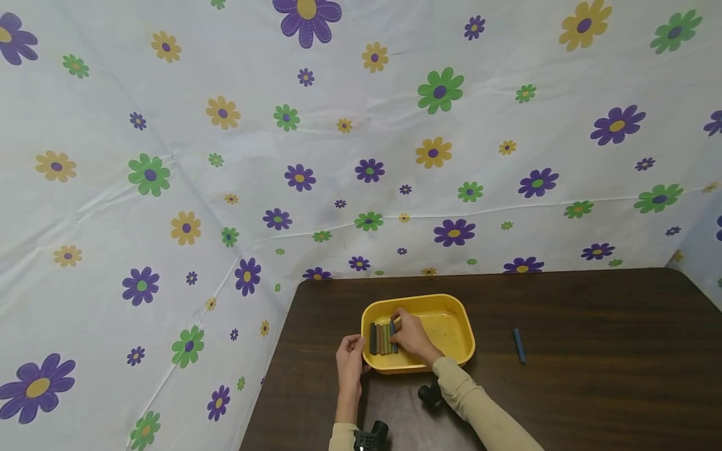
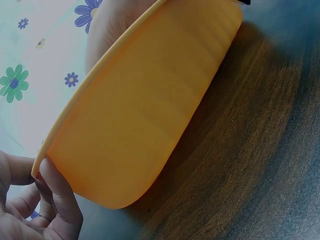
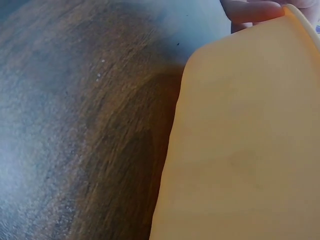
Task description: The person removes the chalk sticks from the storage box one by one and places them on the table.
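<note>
Right hand (image 1: 414,338) is pinching the blue stick (image 1: 395,346) ending a row (image 1: 380,339) by the left edge of the yellow tray (image 1: 454,332). Left hand (image 1: 350,357) is gripping that edge. The tray is resting toward the desk's (image 1: 609,344) far-left corner.

Yellow tray (image 2: 130,115) cut off in wrist views

Yellow rounded-rectangular tray (image 1: 442,329): tinted orange in left wrist view, shown paler in right.
Slim sticks in tray (image 1: 380,339): near-black, brown, olive, blue shades seen.
Slim stick on table (image 1: 519,346): coloured dusky blue.
Dark-brown wood-grained tabletop (image 1: 598,326): streaked darker.
White cloth backdrop (image 1: 338,150): printed with purple, yellow, green flowers.
Long sleeves (image 1: 474,401): coloured beige.
</note>
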A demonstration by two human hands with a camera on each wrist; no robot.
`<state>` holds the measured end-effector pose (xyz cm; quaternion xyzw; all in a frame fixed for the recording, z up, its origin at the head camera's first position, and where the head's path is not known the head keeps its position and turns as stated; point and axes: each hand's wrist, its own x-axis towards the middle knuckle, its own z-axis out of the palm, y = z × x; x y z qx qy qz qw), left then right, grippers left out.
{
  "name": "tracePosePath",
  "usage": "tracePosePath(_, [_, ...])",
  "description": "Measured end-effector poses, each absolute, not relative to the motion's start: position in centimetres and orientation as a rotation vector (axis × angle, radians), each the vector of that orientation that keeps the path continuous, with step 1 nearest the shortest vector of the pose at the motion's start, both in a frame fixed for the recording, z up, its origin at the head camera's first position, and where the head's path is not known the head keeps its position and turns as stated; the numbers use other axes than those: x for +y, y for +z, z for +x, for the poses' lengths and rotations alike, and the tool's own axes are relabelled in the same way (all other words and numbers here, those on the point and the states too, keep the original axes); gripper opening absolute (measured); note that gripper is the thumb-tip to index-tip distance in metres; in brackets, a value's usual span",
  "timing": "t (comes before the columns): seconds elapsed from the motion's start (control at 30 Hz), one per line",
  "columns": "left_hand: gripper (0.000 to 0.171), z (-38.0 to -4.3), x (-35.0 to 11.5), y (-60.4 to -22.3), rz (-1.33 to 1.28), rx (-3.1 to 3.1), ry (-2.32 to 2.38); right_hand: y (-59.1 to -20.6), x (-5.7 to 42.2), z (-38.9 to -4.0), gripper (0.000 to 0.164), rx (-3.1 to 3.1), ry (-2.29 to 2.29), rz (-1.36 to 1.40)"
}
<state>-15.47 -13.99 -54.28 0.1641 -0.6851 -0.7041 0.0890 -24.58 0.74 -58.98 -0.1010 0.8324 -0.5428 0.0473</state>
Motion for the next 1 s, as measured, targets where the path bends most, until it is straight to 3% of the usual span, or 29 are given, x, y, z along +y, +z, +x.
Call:
tracePosePath(0.8, [0.024, -15.4, -13.7, -54.1, 0.502, -2.046, -2.073, -59.0, 1.2, -24.6, 0.033, 2.493, -1.740, -0.213])
tracePosePath(1.0, [0.024, -16.5, -13.9, -56.4, 0.562, -2.048, -2.045, -59.0, 1.2, -24.5, 0.034, 2.457, -1.773, -0.203])
